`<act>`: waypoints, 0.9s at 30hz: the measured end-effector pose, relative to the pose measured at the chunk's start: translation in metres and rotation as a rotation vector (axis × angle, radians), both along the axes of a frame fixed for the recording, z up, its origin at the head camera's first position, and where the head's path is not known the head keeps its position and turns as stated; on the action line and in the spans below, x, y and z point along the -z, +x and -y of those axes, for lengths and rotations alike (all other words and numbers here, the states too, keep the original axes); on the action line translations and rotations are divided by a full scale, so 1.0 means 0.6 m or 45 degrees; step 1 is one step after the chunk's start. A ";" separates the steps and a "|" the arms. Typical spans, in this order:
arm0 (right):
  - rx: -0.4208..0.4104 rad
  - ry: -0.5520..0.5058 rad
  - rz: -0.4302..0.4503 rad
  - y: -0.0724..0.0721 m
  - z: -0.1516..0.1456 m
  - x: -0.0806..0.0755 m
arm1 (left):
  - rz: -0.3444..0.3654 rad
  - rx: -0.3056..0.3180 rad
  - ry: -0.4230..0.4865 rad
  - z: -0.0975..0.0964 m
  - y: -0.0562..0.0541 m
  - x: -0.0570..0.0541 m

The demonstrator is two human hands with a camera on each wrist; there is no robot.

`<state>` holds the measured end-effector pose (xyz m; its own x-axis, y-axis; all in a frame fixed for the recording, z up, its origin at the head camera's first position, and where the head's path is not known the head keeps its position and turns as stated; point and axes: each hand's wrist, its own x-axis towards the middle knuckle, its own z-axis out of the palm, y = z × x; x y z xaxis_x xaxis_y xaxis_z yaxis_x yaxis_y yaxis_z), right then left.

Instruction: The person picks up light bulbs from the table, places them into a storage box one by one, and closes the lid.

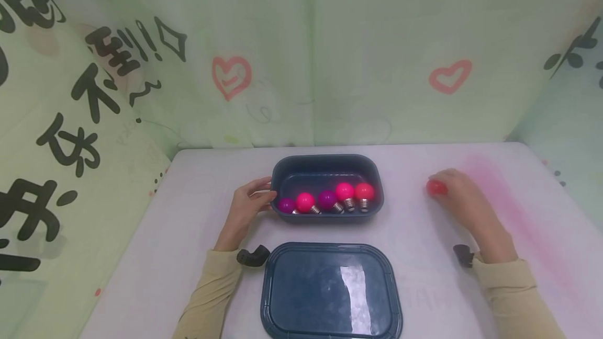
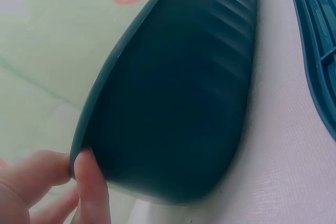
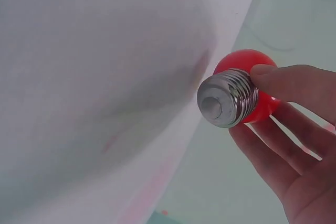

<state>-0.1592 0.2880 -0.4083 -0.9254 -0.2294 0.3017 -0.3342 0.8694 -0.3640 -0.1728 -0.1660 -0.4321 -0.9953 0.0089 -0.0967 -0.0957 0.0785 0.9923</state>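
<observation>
Holding five bulbs (image 1: 305,202), a blue box (image 1: 330,219) pinched by left hand (image 1: 245,207), right hand (image 1: 464,200) pinching a sixth bulb (image 3: 228,98)

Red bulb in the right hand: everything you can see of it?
The red bulb has a glossy round globe and a silver, metallic-looking threaded base with a flat-looking end. The right hand holds it, thumb near where globe meets base. The base points toward the right wrist camera. It's right of the open container.
</observation>
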 end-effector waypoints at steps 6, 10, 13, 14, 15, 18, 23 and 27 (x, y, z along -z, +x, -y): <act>-0.073 -0.016 -0.104 -0.006 0.023 -0.013 | -0.002 -0.002 -0.003 0.000 0.000 0.001; -0.086 -0.028 -0.096 -0.008 0.042 -0.025 | -0.002 -0.002 0.000 0.000 0.000 0.001; -0.110 -0.032 -0.100 -0.010 0.056 -0.033 | -0.004 -0.001 0.013 0.000 0.000 0.001; -0.112 -0.032 -0.090 -0.010 0.061 -0.036 | -0.002 -0.002 0.017 0.000 0.001 0.000; -0.117 -0.036 -0.082 -0.009 0.066 -0.039 | -0.001 -0.001 0.022 0.000 0.001 -0.001; -0.116 -0.043 -0.039 -0.006 0.079 -0.046 | 0.001 0.002 0.032 0.000 0.002 -0.002; -0.101 -0.045 0.036 -0.001 0.098 -0.059 | 0.004 0.010 0.034 0.000 0.000 0.000; -0.101 -0.048 0.051 0.000 0.111 -0.067 | 0.004 0.011 0.025 0.000 -0.001 0.001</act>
